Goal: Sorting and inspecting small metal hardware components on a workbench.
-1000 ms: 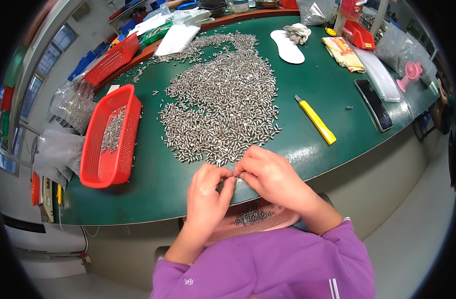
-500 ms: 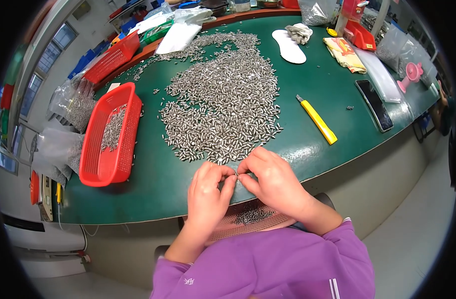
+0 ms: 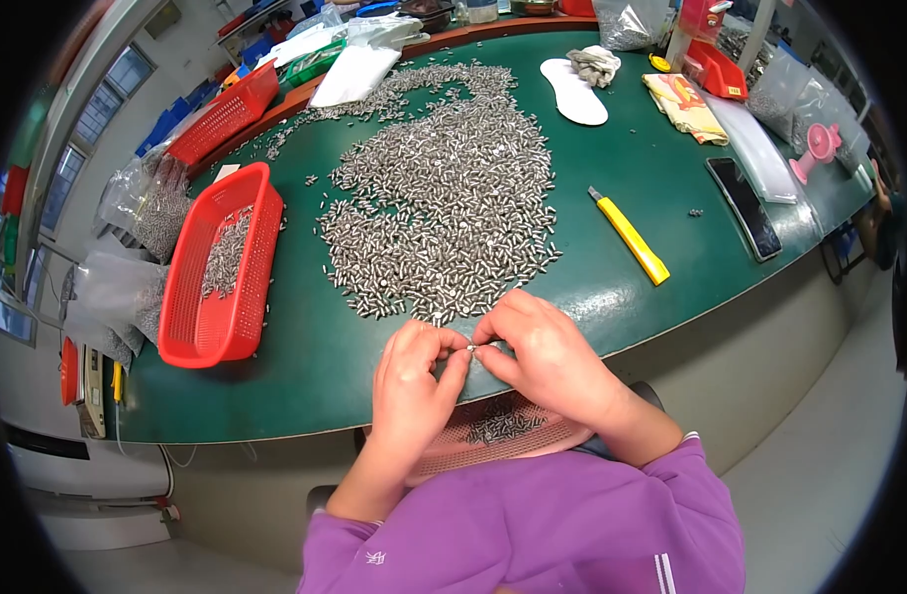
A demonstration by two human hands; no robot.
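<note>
My left hand (image 3: 414, 381) and my right hand (image 3: 543, 351) meet at the near edge of the green table (image 3: 305, 366). Their fingertips pinch one small metal pin (image 3: 470, 347) between them. A wide heap of the same small metal pins (image 3: 444, 198) spreads over the table just beyond my hands. Below my hands, on my lap, a pink mesh tray (image 3: 503, 436) holds a small cluster of pins. My purple sleeves fill the bottom of the view.
A red basket (image 3: 221, 267) with pins sits at the left, another red basket (image 3: 226, 114) farther back. A yellow utility knife (image 3: 629, 236) lies at the right, a black phone (image 3: 743, 208) beyond it. Clear bags of pins (image 3: 137, 208) hang off the left edge.
</note>
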